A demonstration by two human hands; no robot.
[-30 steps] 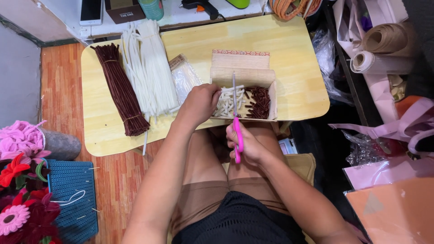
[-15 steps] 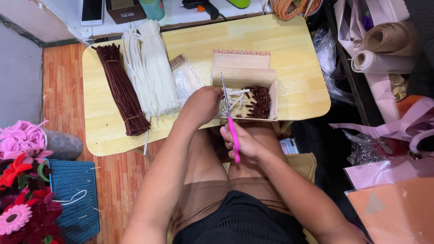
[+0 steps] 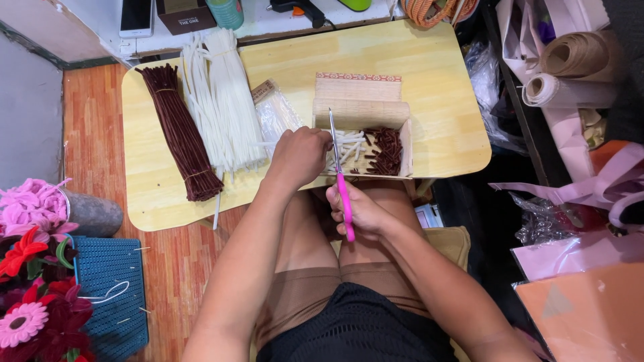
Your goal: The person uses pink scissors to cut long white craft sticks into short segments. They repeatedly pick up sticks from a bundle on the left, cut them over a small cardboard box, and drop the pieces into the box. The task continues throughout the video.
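My right hand [image 3: 362, 209] grips pink-handled scissors [image 3: 339, 171], blades pointing up over an open box [image 3: 362, 110] that holds short white and brown cut pieces. Just left of the blades, my left hand [image 3: 298, 155] is closed around white pipe-cleaner stems [image 3: 263, 143] at the box's left edge. A long bundle of white pipe cleaners [image 3: 225, 100] and a tied bundle of brown ones [image 3: 178, 131] lie on the low wooden table [image 3: 436, 80] to the left.
A clear packet [image 3: 275, 114] lies beside the box. Paper rolls [image 3: 570, 67] and pink sheets [image 3: 583, 201] crowd the right. On the floor at left sit pink and red fabric flowers [image 3: 30, 268] and a blue knitted piece [image 3: 111, 295]. A phone [image 3: 137, 17] lies beyond the table.
The scissors have swung slightly, their tip shifting left and then back toward upright over the box. My left hand stays at the box's left edge with the white stems.
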